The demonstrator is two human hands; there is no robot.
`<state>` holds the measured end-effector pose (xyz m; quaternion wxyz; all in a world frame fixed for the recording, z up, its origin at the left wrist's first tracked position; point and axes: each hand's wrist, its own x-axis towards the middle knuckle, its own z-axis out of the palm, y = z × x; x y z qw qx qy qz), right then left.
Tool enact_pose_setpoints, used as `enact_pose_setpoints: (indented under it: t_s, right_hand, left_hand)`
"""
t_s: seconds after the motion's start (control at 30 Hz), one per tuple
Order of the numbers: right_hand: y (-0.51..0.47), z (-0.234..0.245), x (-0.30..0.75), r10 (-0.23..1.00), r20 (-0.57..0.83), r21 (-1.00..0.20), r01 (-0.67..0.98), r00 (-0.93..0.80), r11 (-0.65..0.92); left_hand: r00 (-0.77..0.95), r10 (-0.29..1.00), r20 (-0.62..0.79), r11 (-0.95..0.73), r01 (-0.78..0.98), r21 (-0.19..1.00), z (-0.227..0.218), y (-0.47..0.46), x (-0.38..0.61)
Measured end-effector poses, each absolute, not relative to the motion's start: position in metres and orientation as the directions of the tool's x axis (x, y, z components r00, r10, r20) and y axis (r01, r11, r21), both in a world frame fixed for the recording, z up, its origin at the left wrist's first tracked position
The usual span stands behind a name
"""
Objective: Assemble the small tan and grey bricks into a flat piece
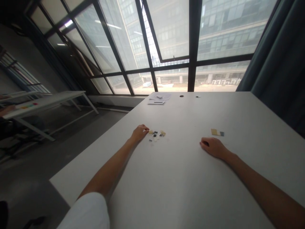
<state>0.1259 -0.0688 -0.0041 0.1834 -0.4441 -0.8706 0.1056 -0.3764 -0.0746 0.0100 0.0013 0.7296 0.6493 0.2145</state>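
Note:
My left hand (140, 133) reaches to the left edge of a loose heap of small pieces (155, 135), tan, black, grey and whitish, that look like toy bricks. Its thumb and fingers are pinched together beside a tan piece (151, 132); whatever lies between the fingertips is too small to make out. My right hand (213, 147) rests on the table as a loose fist, with nothing visible in it. Just beyond it lies a flat strip (217, 132), tan on the left and dark grey with a pale band on the right.
Papers (159, 98) with a dark, thin object lie at the far left of the white table (181, 178). Two dark round spots (181, 96) mark its far edge. Windows stand behind, a dark curtain (276, 63) at right. Another table (47, 101) and a person's arm are at left.

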Motion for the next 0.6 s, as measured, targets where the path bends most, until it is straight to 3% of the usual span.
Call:
enact_pose_setpoints:
  t_s: [0.2, 0.4, 0.6]
  right_hand:
    - [-0.067, -0.006, 0.125, 0.816, 0.221, -0.345, 0.74, -0.535, 0.578]
    - [-0.067, -0.005, 0.123, 0.812, 0.232, -0.354, 0.731, -0.536, 0.584]
    - [-0.068, -0.004, 0.12, 0.81, 0.261, -0.377, 0.717, -0.525, 0.586]
  left_hand:
    - [-0.052, 0.948, 0.314, -0.089, 0.904, 0.419, 0.021, -0.067, -0.374]
    - [-0.275, 0.89, 0.363, -0.033, 0.756, 0.654, 0.052, -0.058, -0.337]
    - [-0.026, 0.923, 0.385, -0.26, 0.695, 0.67, 0.076, -0.046, -0.24]
